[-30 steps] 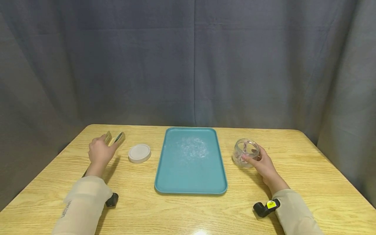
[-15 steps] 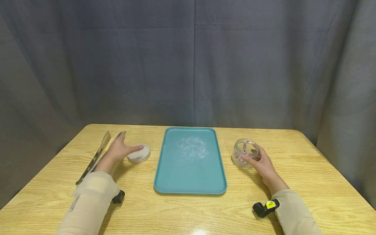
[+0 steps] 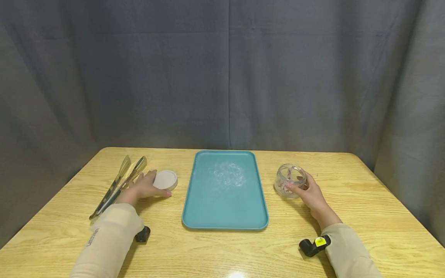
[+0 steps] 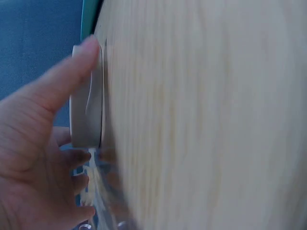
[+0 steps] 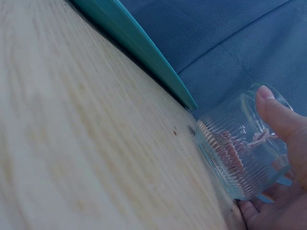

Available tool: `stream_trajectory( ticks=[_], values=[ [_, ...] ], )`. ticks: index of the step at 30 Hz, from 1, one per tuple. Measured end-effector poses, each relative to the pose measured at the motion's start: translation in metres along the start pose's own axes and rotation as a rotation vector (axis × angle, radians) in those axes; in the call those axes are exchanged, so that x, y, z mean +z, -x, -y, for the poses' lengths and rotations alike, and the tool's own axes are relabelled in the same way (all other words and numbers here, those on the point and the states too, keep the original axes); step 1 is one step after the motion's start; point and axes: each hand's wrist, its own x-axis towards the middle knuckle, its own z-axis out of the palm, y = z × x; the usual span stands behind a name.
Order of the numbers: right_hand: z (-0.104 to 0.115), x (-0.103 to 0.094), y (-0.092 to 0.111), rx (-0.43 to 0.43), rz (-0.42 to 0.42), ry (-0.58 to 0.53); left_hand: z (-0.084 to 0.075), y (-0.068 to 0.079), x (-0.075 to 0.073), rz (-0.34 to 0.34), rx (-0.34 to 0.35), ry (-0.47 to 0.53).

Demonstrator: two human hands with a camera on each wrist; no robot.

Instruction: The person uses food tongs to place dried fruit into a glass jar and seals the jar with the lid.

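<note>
A round white lid (image 3: 165, 180) lies on the table left of the tray. My left hand (image 3: 141, 189) is spread at its left and near sides, thumb by the near edge and fingers toward the far left. In the left wrist view the thumb (image 4: 72, 76) overlaps the lid (image 4: 87, 112). A pair of tongs (image 3: 119, 185) with its arms apart lies just left of that hand. On the right, my right hand (image 3: 310, 193) holds an open glass jar (image 3: 286, 181) by its side, upright on the table. Pinkish, twisted pieces (image 5: 232, 151) show through the ribbed glass.
A teal rectangular tray (image 3: 226, 208) with a whitish, scuffed patch lies between the hands on the wooden table (image 3: 222, 251). A grey curtain (image 3: 222, 77) hangs behind the table's far edge. Black wrist cameras stick out beside both sleeves.
My left hand has let go of the tongs, leaving them on the table, and moved right and nearer to the white lid. My right hand stays on the jar.
</note>
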Motion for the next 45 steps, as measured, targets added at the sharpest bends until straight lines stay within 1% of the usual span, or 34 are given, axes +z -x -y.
stream_trajectory(
  ticks=[3,6,13,16,21,24,30,33,39,45],
  values=[
    [0.0,0.001,0.0,-0.003,-0.001,0.002,0.0,-0.001,0.004,-0.018,0.0,0.004],
    [0.002,0.002,0.0,-0.001,-0.01,0.0,-0.002,0.0,0.006,-0.038,-0.003,0.032],
    [0.003,0.002,0.001,-0.016,0.006,-0.001,-0.001,0.0,0.009,-0.078,-0.006,0.142],
    [0.003,0.0,0.001,-0.023,0.01,-0.003,0.0,0.0,0.009,-0.109,0.006,0.19],
    [0.004,0.0,0.003,-0.028,0.004,-0.014,-0.001,-0.001,0.007,-0.18,0.035,0.266],
    [0.004,0.001,0.003,-0.034,0.002,-0.016,-0.001,-0.001,0.007,-0.205,0.046,0.295],
    [0.002,0.006,0.001,-0.09,-0.009,-0.007,-0.005,0.0,0.004,-0.221,0.054,0.322],
    [0.001,0.009,0.001,-0.1,-0.028,0.006,-0.006,0.0,0.002,-0.226,0.06,0.327],
    [0.001,0.015,0.001,-0.07,-0.083,0.025,-0.006,0.001,0.0,-0.23,0.051,0.327],
    [0.002,0.019,0.001,-0.046,-0.142,0.02,-0.008,0.004,-0.003,-0.225,0.049,0.362]
  ],
)
